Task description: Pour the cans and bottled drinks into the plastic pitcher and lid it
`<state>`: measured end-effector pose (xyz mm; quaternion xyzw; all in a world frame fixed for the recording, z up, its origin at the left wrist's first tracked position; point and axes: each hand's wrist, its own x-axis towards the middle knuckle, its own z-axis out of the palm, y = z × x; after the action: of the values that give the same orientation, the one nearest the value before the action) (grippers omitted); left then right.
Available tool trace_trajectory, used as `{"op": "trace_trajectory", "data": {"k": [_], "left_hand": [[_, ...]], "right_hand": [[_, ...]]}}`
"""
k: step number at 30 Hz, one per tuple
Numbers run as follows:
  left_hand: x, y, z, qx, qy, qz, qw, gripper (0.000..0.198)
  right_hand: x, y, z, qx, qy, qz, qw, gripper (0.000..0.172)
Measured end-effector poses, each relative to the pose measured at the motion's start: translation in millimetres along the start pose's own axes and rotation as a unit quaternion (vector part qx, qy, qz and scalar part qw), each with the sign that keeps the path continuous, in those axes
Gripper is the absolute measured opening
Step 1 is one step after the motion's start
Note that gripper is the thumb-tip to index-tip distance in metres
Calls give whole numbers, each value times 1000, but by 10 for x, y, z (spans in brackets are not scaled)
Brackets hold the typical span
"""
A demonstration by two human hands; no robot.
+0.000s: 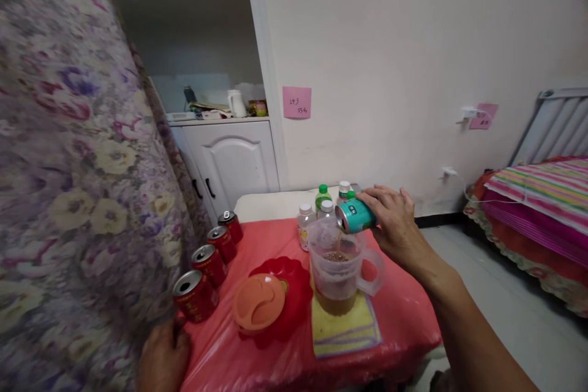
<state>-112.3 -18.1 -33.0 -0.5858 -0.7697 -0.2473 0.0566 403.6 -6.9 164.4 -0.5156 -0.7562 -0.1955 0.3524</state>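
A teal drink can (356,215) lies tilted in my right hand (390,214), its opening facing left and down. Below it stands a clear plastic jug (337,278) with a handle, holding brownish, bubbly liquid; a thin stream seems to run from the can into it. Under the jug is a folded yellow cloth (344,340). At the table's left edge my left hand (164,355) rests with its fingers curled in, apparently around nothing. Just above that hand, several opened red cans (196,303) stand in a slanting row.
An orange lid-like dish (258,301) sits on a red scalloped plate (294,312). Several bottles (305,226) stand behind the jug on the red-covered table (275,236). A flowered curtain (82,196) hangs at left, a white cabinet (234,156) behind, a bed (542,196) at right.
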Motion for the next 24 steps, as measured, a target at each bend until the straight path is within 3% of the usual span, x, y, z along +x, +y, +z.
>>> {"op": "trace_trajectory", "data": {"k": [24], "left_hand": [[-35, 43, -33, -25, 4, -20, 999, 43]], "right_hand": [[14, -52, 43, -13, -6, -4, 1000, 64]]}}
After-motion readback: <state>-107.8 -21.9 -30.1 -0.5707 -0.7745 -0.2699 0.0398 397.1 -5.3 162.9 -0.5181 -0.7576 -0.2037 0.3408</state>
